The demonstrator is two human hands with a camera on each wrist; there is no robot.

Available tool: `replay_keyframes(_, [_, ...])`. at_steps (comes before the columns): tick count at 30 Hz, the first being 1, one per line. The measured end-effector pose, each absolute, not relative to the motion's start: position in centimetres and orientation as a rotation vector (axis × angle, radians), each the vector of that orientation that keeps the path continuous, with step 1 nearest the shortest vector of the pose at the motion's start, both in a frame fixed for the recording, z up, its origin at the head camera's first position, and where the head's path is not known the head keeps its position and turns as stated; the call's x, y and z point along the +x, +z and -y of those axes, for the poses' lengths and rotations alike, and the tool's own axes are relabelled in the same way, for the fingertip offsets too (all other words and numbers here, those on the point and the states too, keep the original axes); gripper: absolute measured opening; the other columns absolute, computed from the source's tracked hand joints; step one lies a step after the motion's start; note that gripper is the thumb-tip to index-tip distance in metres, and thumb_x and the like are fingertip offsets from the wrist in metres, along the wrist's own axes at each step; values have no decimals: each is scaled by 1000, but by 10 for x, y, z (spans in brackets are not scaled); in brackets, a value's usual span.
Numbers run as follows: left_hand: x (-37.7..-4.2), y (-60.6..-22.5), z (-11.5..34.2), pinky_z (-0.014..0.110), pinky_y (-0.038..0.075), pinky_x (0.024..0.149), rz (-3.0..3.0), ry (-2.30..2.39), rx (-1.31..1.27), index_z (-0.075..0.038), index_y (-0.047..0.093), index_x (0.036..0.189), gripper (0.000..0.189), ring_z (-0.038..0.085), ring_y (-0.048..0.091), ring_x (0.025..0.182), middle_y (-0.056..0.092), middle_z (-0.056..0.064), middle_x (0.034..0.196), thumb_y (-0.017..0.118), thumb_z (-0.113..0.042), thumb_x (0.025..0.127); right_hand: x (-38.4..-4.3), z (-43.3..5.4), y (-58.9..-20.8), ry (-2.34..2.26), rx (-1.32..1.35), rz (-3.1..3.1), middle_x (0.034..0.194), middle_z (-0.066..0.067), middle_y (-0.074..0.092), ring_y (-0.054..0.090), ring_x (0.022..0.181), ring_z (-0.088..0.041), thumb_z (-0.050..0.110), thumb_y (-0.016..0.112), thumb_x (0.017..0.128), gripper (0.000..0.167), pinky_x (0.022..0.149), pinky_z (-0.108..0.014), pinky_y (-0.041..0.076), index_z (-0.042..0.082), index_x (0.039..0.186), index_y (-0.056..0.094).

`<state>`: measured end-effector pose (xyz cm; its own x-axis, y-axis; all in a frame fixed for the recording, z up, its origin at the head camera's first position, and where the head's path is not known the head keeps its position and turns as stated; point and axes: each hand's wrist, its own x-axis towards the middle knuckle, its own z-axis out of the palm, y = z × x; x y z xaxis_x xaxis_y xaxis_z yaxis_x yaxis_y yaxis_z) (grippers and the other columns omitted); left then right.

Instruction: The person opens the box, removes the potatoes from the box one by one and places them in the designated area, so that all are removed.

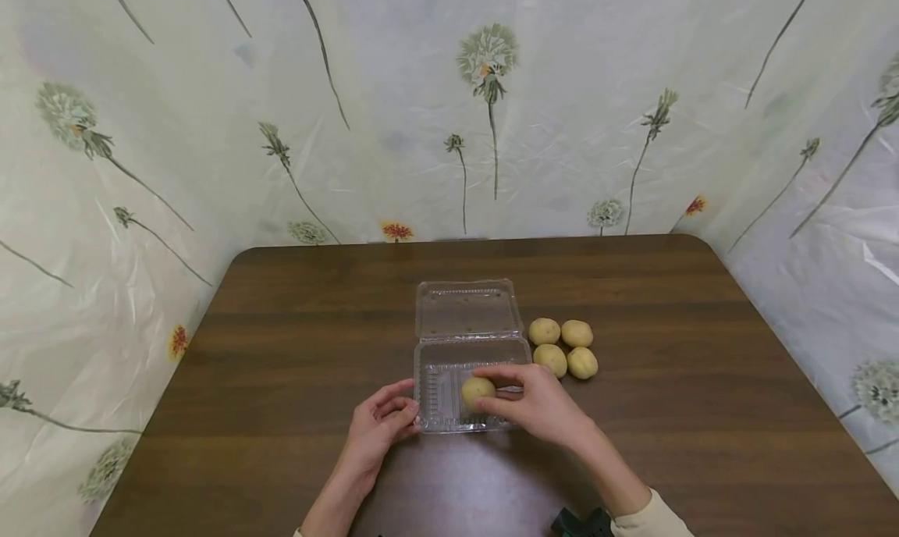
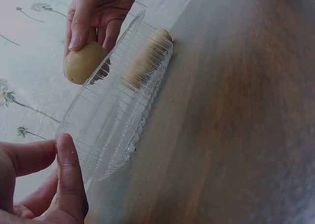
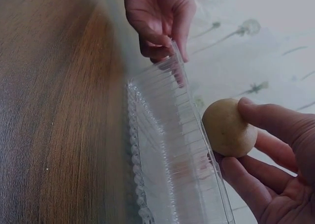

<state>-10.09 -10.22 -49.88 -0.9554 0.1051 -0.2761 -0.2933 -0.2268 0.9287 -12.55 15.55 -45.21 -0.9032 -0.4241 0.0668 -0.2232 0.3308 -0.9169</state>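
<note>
A clear plastic clamshell container (image 1: 441, 353) lies on the table with its lid (image 1: 467, 311) folded back, away from me. My left hand (image 1: 379, 424) pinches the near-left corner of its rim between thumb and fingers (image 2: 69, 179). Over the container's tray, my right hand (image 1: 544, 404) holds a potato (image 1: 478, 394) between thumb and fingertips. In the right wrist view that potato (image 3: 229, 127) is at the height of the rim, with the tray's bottom below it. Beside the container on the right, several more potatoes (image 1: 551, 359) sit in a close group.
The brown wooden table (image 1: 302, 326) has rounded far corners. Behind it and at both sides hangs a pale sheet (image 1: 393, 131) printed with dandelions. A dark object (image 1: 581, 523) shows at the bottom edge, by the right sleeve (image 1: 649, 517).
</note>
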Motion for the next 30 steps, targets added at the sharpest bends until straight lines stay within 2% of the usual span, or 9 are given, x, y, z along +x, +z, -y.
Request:
replay_keyframes(3, [-101,-499,102,28,58,73,-1771,2265,-226,4,54,132,44,15,62,78,62,8,93,68,-2,91,-125,-156,-452,-1615,-590,-2401,122,-7,66,64,106,-19,23,78,85,39,87,-25,53,10,120,68])
replay_keyframes(11, [-101,-500,102,29,58,73,-1769,2277,-217,4,54,132,44,15,62,77,62,8,94,69,-1,91,-121,-158,-451,-1640,-578,-2366,123,-13,65,64,106,-21,21,78,86,44,88,-27,53,1,122,66])
replay_keyframes(17, [-101,-500,102,29,58,73,-1763,2282,-222,5,54,132,45,15,62,77,62,8,93,69,-1,90,-120,-160,-453,-1674,-580,-2357,122,-17,64,65,105,-19,22,79,85,42,88,-29,53,4,121,68])
replay_keyframes(30, [-101,-499,102,29,58,75,-1764,2268,-230,3,54,133,46,16,62,79,62,8,94,70,-3,90,-116,-165,-453,-1717,-551,-2353,120,-15,65,66,103,-19,19,79,84,39,86,-31,54,6,119,69])
